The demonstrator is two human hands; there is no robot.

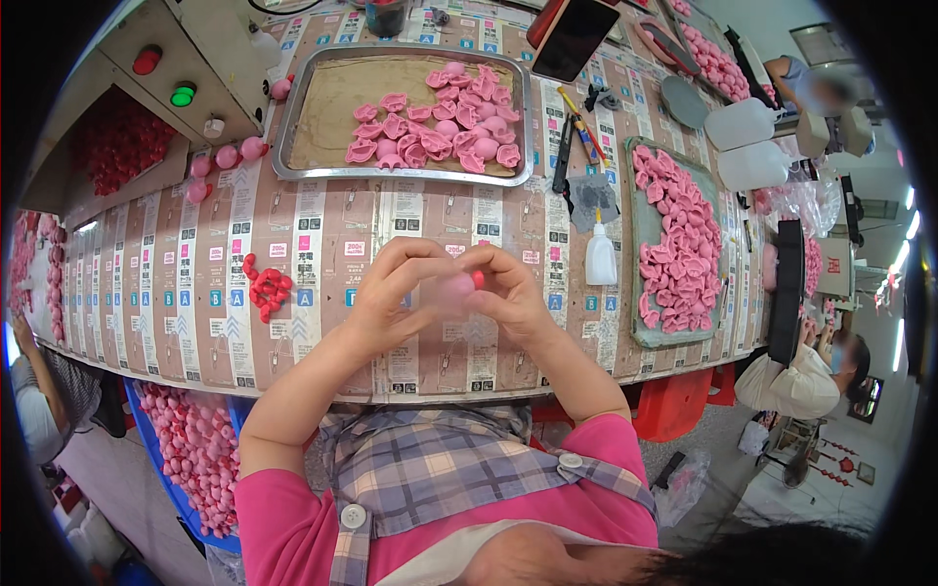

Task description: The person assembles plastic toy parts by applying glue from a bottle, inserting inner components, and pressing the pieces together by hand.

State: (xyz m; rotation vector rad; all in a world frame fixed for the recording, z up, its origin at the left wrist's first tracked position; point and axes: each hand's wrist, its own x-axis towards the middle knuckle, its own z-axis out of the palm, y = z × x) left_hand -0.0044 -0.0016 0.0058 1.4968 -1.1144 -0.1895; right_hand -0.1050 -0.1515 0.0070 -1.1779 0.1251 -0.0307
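Above the middle of the table, my two hands meet around a small pink ball. My left hand (393, 291) curls its fingers and thumb about the pink ball (451, 291), which looks slightly blurred. Fingers and thumb of my right hand (512, 293) pinch a small glossy red piece (478, 279) against the ball's right side. Part of both pieces is hidden behind my fingers. To the left of my hands lies a little heap of similar red pieces (268, 290). Beyond them, a metal tray (322, 171) holds pink ruffled shells and several pink balls.
On the right are a green-rimmed tray (637, 337) of pink shells, a white glue bottle (600, 256), a box cutter (563, 156) and pens. A machine (210, 59) with red and green buttons stands at left. A blue crate (181, 503) of finished-looking pink-and-red balls sits below. Other people work nearby.
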